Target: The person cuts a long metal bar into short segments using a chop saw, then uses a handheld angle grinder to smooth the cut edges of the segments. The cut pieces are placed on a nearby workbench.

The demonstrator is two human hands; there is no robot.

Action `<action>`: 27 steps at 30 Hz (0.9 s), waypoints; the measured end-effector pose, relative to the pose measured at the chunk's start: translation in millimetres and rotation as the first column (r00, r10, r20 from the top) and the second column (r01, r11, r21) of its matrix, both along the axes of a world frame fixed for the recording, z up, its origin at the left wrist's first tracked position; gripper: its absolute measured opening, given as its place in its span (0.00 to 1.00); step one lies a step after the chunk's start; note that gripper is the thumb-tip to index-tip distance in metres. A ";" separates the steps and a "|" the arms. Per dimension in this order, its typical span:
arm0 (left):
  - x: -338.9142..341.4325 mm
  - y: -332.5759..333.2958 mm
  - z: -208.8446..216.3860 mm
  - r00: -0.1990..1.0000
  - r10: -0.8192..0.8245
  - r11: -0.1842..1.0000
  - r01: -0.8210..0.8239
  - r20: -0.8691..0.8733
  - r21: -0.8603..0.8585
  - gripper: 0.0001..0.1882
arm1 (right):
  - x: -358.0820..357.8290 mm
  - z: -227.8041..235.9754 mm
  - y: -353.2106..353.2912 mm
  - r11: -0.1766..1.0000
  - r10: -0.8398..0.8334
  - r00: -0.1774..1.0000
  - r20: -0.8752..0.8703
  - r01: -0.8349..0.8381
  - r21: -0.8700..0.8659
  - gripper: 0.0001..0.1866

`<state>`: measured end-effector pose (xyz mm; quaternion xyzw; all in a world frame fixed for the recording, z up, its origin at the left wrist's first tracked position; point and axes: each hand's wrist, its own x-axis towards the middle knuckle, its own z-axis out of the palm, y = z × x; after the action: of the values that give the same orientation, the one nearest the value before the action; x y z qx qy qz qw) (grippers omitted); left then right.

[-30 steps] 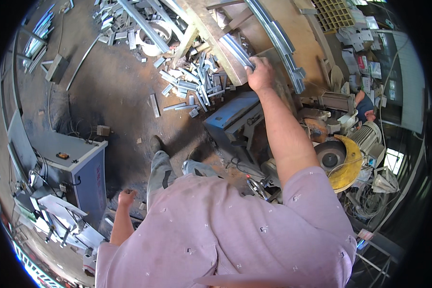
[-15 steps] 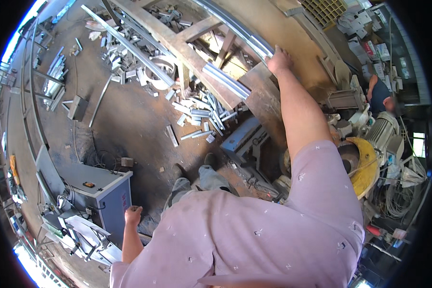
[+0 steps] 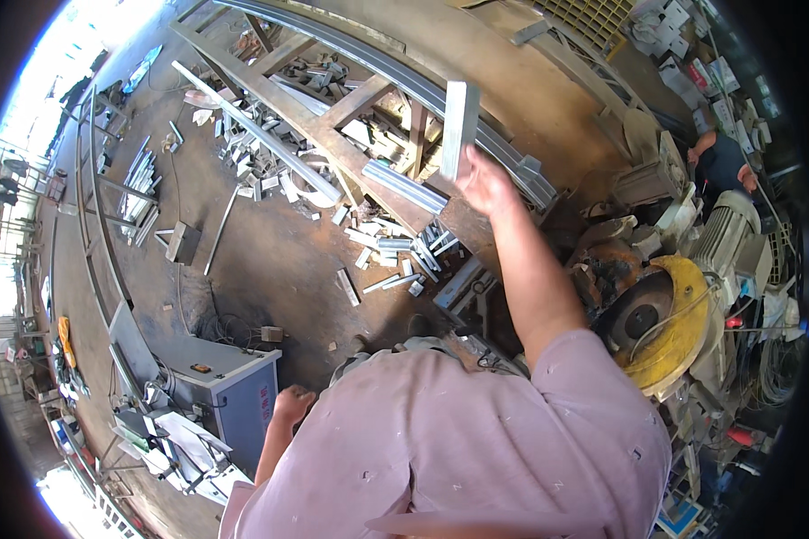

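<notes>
Right hand (image 3: 484,184) is up in the upper middle of the frame, fingers wrapped around the lower end of a short silver metal bar (image 3: 459,126) that stands nearly upright over the rusty steel frame (image 3: 333,135). Looks to me like the step here is lifting a cut piece off the pile. Judging from that, the next move calls for carrying it clear of the frame rails without clipping the other silver bar (image 3: 403,186) lying just left of the hand.

Left hand (image 3: 292,404) hangs low at the lower left, beside the grey machine cabinet (image 3: 234,395). Fingers look curled in, holding nothing I can see, but it's small, so can't swear to it.

Hard to make out: the offcuts (image 3: 395,251) on the floor are a jumble, the pink shirt (image 3: 458,449) hides whatever's below the chest, and the yellow-guarded saw (image 3: 661,314) at right is half buried in clutter.
</notes>
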<state>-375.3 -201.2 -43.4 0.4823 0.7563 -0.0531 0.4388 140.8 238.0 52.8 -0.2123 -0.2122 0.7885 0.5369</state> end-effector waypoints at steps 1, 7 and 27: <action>-0.2 14.5 3.6 1.000 -0.020 0.999 0.020 -0.011 0.048 0.23 | -9.2 4.5 -22.9 0.995 0.047 0.998 -0.039 -0.043 0.092 0.19; 34.7 147.1 69.2 0.943 -0.323 0.860 0.259 0.076 0.439 0.17 | -40.5 38.6 -158.1 0.975 0.009 1.000 -0.011 -0.006 0.220 0.24; 175.8 156.7 222.5 0.336 -0.893 0.327 0.028 0.299 0.945 0.24 | -136.3 184.5 -411.4 0.767 -0.639 0.149 0.754 0.057 0.639 0.38</action>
<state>-199.5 -44.5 179.2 0.8130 0.1631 0.3902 0.4002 4.5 -173.5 237.3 -0.5527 -0.6156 0.2571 0.4995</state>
